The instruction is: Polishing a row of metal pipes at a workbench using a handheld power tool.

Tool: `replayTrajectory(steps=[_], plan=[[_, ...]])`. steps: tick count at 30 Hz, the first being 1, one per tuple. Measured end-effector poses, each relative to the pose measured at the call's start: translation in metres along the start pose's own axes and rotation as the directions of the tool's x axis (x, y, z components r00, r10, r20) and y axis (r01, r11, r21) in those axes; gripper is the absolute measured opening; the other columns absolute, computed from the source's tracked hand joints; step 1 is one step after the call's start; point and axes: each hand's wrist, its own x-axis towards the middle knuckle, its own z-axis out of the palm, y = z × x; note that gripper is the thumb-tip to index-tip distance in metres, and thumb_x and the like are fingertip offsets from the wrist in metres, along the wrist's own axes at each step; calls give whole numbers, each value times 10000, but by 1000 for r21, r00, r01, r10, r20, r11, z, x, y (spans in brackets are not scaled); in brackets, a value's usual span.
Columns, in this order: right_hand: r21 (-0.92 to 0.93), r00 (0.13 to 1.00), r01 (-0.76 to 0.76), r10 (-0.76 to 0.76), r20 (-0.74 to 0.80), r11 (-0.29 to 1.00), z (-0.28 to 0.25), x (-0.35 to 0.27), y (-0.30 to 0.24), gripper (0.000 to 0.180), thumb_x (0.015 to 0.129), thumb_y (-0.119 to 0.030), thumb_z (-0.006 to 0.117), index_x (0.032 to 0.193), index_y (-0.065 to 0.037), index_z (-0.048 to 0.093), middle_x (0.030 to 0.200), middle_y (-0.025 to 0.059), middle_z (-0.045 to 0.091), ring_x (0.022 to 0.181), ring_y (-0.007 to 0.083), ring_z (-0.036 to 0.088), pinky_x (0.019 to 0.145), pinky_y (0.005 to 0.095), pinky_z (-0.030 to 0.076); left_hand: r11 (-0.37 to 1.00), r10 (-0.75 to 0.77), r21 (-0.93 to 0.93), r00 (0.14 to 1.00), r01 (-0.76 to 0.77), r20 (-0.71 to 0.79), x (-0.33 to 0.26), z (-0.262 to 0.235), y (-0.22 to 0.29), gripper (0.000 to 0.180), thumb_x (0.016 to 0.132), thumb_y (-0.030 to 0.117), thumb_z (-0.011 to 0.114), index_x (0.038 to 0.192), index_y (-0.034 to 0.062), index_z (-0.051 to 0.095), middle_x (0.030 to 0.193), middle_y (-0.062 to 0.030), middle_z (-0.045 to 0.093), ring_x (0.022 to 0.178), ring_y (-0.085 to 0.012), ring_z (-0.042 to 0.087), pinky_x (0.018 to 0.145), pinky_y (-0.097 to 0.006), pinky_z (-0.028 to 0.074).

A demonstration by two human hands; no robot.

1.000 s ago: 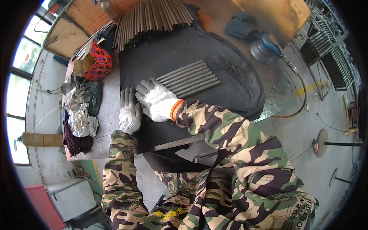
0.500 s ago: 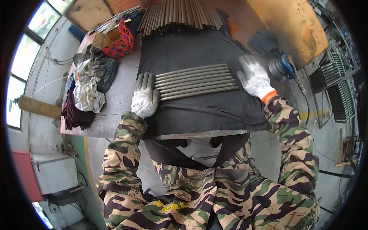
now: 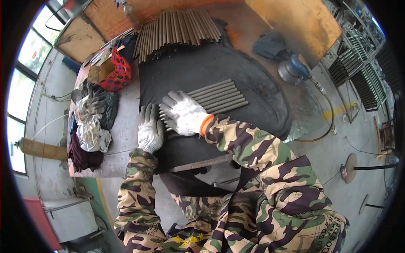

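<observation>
Several grey metal tubes [image 3: 217, 96] lie side by side on a black cloth [image 3: 177, 78] that covers the table. My right hand [image 3: 183, 113], in a white knit glove with an orange cuff, rests flat over the left part of the row, fingers stretched out. That hand hides the tubes under it. My left hand [image 3: 150, 128], gloved in white and grey, lies at the tubes' left ends with its fingers straight and pointing away from me. The two gloves are close together. Neither hand is wrapped around a tube.
A big stack of brownish tubes [image 3: 177, 33] lies at the far edge. On the left are a rag pile [image 3: 93, 118] and a red patterned box [image 3: 116, 71]. An orbital sander [image 3: 293, 69] with a hose and a dark cloth [image 3: 270, 45] sit at the right.
My right hand has swept left from beyond the tubes' right ends onto their left part. My left hand stays at the left ends. The whole view has shifted.
</observation>
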Motion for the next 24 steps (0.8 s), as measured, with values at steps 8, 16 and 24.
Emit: replayTrajectory(steps=[8, 16, 24], plan=[[-138, 995, -96, 97, -2, 986, -94, -77, 93, 437, 885, -233, 728, 1238, 13, 654, 1209, 195, 636, 1180, 412, 590, 996, 502, 532, 993, -104, 64, 986, 96, 133, -3, -25, 20, 1200, 700, 650, 861, 1566, -77, 457, 1618, -306, 446, 1562, -536, 313, 1297, -604, 299], [-468, 945, -267, 325, 46, 843, -156, -169, 130, 670, 842, -359, 759, 1405, -27, 611, 1397, 196, 614, 1303, 414, 555, 1108, 580, 444, 998, -23, 58, 996, 28, -81, 3, -21, 25, 1093, 615, 637, 910, 1382, -54, 554, 1398, -257, 561, 1344, -474, 487, 1177, -581, 414], [-469, 878, -339, 453, 152, 815, -157, -151, 118, 537, 830, -387, 782, 1250, -67, 685, 1254, 149, 668, 1263, 361, 594, 1159, 581, 391, 997, -52, 51, 995, 56, -81, 6, -22, 27, 1054, 607, 602, 922, 1352, -54, 567, 1355, -243, 580, 1299, -454, 513, 1152, -564, 438]])
